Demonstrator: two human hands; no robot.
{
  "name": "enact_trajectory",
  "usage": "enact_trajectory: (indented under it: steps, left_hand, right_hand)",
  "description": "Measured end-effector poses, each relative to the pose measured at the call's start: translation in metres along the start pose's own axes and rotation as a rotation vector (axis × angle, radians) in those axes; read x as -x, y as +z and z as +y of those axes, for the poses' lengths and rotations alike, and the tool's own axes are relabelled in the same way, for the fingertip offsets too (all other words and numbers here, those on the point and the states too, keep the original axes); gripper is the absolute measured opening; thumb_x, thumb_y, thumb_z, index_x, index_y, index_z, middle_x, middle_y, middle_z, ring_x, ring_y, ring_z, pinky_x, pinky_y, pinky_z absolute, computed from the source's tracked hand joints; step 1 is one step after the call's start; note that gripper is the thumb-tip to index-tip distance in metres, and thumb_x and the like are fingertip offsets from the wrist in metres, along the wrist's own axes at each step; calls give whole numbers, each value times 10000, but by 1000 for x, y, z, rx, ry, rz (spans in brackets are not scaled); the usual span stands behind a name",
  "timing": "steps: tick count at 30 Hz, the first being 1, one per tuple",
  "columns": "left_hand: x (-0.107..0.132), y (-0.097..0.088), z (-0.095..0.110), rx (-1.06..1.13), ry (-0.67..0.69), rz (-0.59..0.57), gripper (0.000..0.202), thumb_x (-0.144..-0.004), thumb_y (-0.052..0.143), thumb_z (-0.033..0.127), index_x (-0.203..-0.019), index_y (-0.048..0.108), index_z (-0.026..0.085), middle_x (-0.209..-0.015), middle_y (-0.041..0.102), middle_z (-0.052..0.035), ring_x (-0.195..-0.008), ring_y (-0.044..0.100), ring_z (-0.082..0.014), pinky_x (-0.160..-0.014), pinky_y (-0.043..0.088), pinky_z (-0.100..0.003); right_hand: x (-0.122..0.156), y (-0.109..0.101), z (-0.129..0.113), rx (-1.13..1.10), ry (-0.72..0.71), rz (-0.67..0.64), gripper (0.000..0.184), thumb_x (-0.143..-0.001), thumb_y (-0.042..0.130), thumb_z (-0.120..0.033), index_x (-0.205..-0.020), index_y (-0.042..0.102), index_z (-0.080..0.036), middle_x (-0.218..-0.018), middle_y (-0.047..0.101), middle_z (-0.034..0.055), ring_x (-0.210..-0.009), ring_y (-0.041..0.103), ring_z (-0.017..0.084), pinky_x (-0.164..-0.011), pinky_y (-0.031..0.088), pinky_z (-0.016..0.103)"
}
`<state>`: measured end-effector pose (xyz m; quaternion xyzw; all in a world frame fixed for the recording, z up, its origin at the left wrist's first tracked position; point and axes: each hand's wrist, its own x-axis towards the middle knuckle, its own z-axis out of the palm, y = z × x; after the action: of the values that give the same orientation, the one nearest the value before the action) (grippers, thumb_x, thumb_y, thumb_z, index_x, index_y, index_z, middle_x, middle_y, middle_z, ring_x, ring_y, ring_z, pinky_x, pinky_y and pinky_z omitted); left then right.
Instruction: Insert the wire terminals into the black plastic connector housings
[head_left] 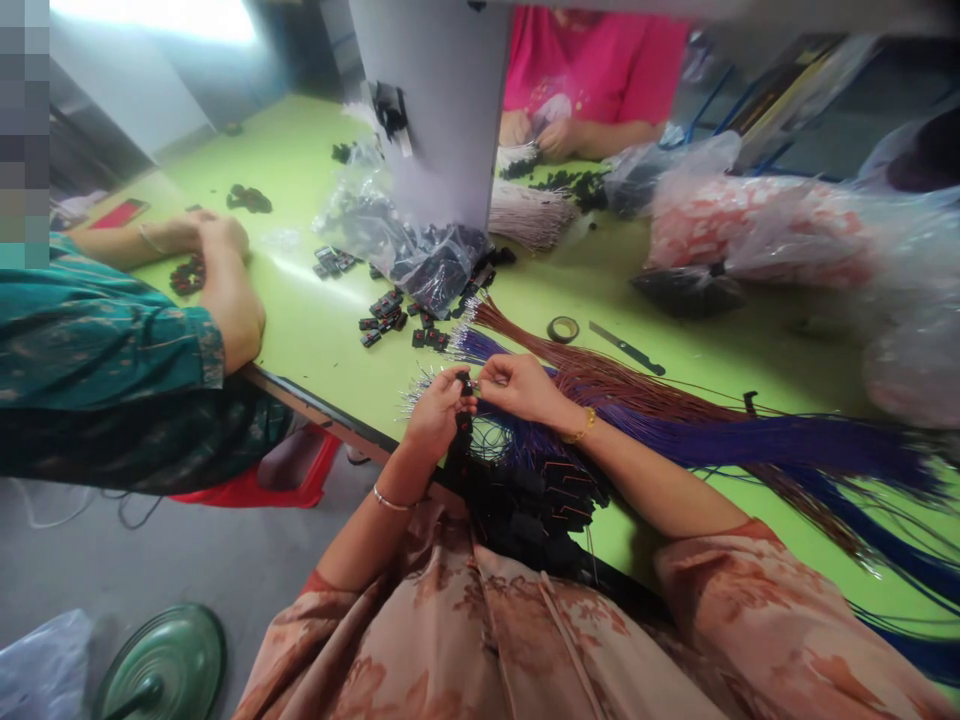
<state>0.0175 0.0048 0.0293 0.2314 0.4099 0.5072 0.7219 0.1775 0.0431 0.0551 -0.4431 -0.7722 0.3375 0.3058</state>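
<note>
My left hand [436, 412] is closed around a small black plastic connector [465, 384] near the table's front edge. Beside it, my right hand [521, 388] pinches something thin at the connector, probably a wire end, though it is too small to make out. Under both hands lies a pile of black connectors [525, 490] with wires, at the table edge against my body. Bundles of brown wires [570, 365] and purple-blue wires [675, 435] with bare metal ends stretch off to the right.
Loose black connectors [386, 318] and a plastic bag of them [431, 260] lie ahead. A tape roll [562, 329] and a knife [628, 348] rest beyond the wires. One co-worker's arm [229, 290] is at left, another's hands [555, 137] across. Bags [757, 230] stand right.
</note>
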Motion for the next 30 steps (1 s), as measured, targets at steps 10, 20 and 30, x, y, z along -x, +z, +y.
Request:
enact_trajectory:
  steps: [10,20,30]
  left_hand:
    - [-2,-1,-2,-21,23,20,278,-786,646,197,-1054,571,179,-851,593,-2,-621,572,-81,-610,448,-228]
    - [-2,-2,-2,-6,36,1,306,-762,692,218,-1043,584,167,-828,613,0,-611,591,-82,-592,467,-218]
    - [-2,3,-9,-46,121,82,362,-683,776,258,-975,586,159,-803,638,3,-570,576,-63,-545,438,-191]
  right_hand:
    - [0,1,-3,-1,17,0,112,-695,561,-239,-626,603,-161,-588,552,-20,-548,395,90,-552,279,233]
    - [-1,1,-1,2,30,-7,122,-692,559,-245,-610,581,-158,-571,517,-27,-545,379,82,-540,265,224]
    - [0,7,0,-74,38,-24,161,-751,513,-275,-657,568,-156,-582,505,-30,-555,387,88,-542,283,221]
